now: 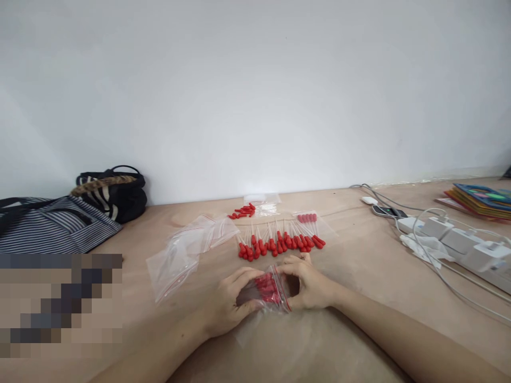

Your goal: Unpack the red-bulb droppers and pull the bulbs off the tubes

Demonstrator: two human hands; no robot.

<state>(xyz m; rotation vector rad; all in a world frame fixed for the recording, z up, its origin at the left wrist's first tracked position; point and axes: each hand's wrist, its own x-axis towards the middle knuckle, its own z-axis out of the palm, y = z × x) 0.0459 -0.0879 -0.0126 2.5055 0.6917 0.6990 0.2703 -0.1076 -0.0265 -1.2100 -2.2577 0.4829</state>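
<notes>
Between my two hands is a clear zip bag [282, 298] with a red seal line and several red bulb-ended pieces [266, 287] inside. My left hand [233, 300] pinches the bag's left side around the red pieces. My right hand [309, 282] has its fingers and thumb on the sealed edge at the right. Just beyond my hands lies a row of droppers [275, 244] with red bulbs and thin clear stems, bulbs mostly toward me. Behind them are a few loose red bulbs [243, 211] and a bag with clear tubes [267, 206].
Flat zip bags [179, 255] overlap on the left of the tan tabletop [359, 330]. A striped bag [59, 223] and a black pouch [120, 194] sit far left. At right are a power strip with white chargers [465, 242], cables, a phone [389, 212] and stacked colourful boards [483, 197].
</notes>
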